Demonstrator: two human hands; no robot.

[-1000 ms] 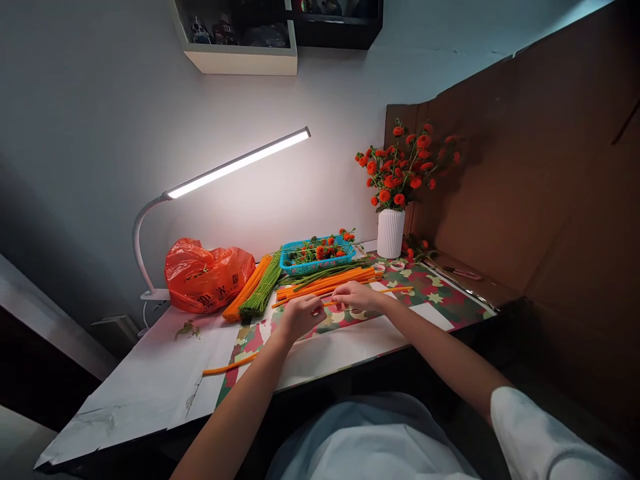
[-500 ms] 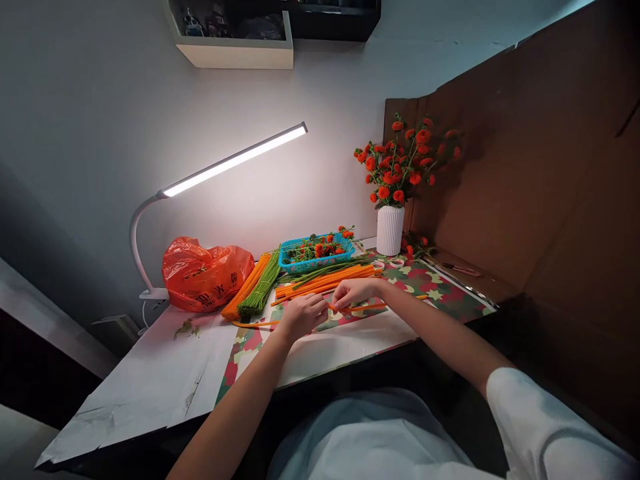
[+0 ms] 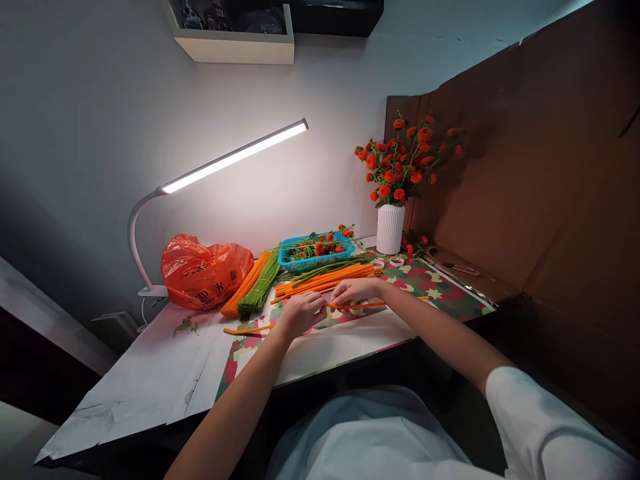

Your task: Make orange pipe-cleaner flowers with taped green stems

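Note:
Between the fingers of my left hand (image 3: 302, 313) and my right hand (image 3: 353, 293) runs an orange fuzzy stem (image 3: 365, 306), pinched by both. Its right part stretches past my right hand over the patterned mat; an orange end (image 3: 245, 330) sticks out to the left of my left hand. The fingertips are close together, and the exact place where they meet is too small to make out. Just behind my hands lies a pile of orange stems (image 3: 335, 277). Bundles of orange stems (image 3: 247, 283) and green stems (image 3: 261, 288) rest at the left.
A blue basket (image 3: 295, 267) holds orange flowers and greenery. Behind it to the right stands a white vase (image 3: 390, 230) of orange flowers. An orange plastic bag (image 3: 205, 273) and a lit lamp (image 3: 235, 157) are at the left. Tape rolls (image 3: 397, 262) and a pink-handled tool (image 3: 463, 269) lie right.
The orange end left of my left hand has shifted left and now points slightly differently. My hands have barely moved and keep their pinch. The view has tilted slightly.

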